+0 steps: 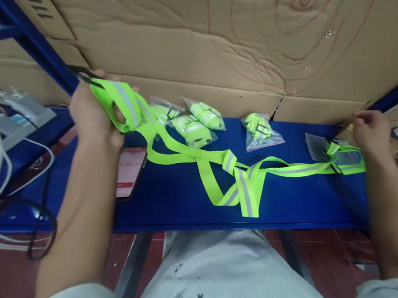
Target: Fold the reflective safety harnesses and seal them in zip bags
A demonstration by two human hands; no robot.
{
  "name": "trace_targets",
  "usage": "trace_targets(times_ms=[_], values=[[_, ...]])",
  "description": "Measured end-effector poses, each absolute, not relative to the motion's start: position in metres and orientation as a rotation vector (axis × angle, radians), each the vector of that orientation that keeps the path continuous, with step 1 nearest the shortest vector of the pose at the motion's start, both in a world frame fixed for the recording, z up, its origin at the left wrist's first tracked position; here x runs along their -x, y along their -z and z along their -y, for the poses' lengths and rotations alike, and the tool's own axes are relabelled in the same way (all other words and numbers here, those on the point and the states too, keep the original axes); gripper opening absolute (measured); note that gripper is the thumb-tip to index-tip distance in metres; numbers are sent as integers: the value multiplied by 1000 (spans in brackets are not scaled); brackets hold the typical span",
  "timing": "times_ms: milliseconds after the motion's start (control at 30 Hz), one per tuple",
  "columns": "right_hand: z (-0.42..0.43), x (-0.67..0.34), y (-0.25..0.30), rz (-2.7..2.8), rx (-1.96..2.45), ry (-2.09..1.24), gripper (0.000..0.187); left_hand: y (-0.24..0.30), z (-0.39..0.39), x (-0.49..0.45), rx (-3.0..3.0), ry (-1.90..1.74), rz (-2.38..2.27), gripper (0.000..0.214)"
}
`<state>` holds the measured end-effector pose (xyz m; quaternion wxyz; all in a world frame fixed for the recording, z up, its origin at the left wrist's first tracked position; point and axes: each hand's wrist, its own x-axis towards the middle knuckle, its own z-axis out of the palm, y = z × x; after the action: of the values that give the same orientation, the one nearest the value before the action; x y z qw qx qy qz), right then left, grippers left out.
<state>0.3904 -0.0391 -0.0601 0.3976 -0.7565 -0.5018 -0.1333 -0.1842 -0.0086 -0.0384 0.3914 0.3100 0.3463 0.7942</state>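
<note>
Grasping gathered loops of neon-yellow reflective harness [245, 193]: left hand [86, 110], fingers wrapped. Right hand [373, 133] fingers curled near other end; hold unclear. Harness middle lies tangled on blue counter [176, 196]. Likely light, limp, sturdy; best pinched flat near black buckle [335, 168].

Your left hand [93, 111] grips folded loops of yellow-green reflective strap [209, 155], and it runs twisted across the blue table [176, 196] to your right hand [373, 133], its grip unclear! Bagged straps [192, 130] sit behind, and a phone [131, 172] peeks out beside your left forearm [80, 208].
</note>
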Motion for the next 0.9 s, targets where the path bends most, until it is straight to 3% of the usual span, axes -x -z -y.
trace_targets(times_ms=[167,233,300,500,733,900], values=[[96,-239,86,2149,1449,-162,35,55,5,182,-915,-2011,-834,31],[119,-193,104,2622,1093,-225,53,58,3,193,-878,-2018,-828,30],[130,-172,120,2802,861,-226,55,60,1,209,-811,-2019,-802,30],[111,-198,124,2729,811,-278,20,60,3,257,-711,-2108,-822,37],[107,-199,112,2503,960,-415,27,63,15,270,-763,-2082,-942,54],[100,-199,124,2332,1426,-390,40,63,16,261,-780,-2041,-987,55]])
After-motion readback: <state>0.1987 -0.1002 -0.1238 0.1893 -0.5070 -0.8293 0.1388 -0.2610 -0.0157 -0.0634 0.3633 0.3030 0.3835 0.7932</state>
